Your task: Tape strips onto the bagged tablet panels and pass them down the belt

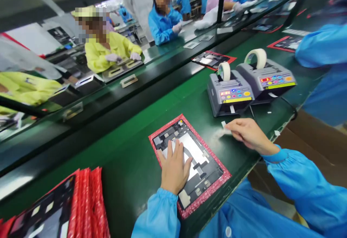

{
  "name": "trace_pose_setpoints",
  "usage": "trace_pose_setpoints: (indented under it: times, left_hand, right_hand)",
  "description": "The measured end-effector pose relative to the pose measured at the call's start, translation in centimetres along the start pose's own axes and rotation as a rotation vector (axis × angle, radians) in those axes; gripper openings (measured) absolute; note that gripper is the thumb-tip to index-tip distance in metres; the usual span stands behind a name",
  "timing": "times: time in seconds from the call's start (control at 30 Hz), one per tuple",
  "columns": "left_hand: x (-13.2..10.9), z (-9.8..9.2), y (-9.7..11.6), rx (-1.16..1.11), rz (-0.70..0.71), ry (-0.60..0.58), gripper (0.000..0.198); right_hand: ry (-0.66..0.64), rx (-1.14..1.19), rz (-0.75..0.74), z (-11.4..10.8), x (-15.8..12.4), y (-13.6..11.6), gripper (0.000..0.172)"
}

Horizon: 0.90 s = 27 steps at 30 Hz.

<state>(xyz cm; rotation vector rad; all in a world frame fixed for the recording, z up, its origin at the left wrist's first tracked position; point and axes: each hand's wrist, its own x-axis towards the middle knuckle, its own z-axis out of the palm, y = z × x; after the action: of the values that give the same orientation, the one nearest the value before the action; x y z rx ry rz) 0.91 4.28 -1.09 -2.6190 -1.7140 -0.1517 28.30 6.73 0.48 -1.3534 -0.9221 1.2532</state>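
Note:
My left hand (175, 165) lies flat with spread fingers on an opened tablet (214, 167), whose inner parts and silvery battery face up. Under the tablet is a red bubble-wrap sheet (204, 198). To the right, my right hand (246, 133) pinches a short piece of white tape (223, 124) between thumb and fingers, just above the green bench. Close beyond that hand stands a grey tape dispenser (214, 98) with a cut strip of tape (232, 109) sticking out of its front slot.
A second tape dispenser (271, 93) adjoins the first. Red padded sheets with tablets (86, 202) are stacked at the lower left. Another tablet (210, 60) lies farther back. Co-workers sit across the line; a blue sleeve (322, 44) reaches in at right. The bench edge (255, 164) runs near me.

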Motion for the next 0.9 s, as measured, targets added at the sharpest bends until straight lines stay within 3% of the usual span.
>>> trace_pose_setpoints:
  times: [0.13, 0.27, 0.9]
  left_hand:
    - [0.0, -0.7, 1.5, -0.062, 0.073, 0.069, 0.035]
    - [0.0, 0.1, 3.3, -0.169, 0.197, 0.082, 0.027]
    - [0.6, 1.1, 3.5, -0.236, 0.174, 0.128, 0.024]
  right_hand:
    - [-0.329, -0.149, 0.173, 3.2, -0.5, 1.9, 0.026]
    - [-0.463, -0.197, 0.222, 5.4, 0.0, 2.4, 0.026]
    - [-0.471, -0.308, 0.201, 6.2, 1.2, 2.5, 0.013]
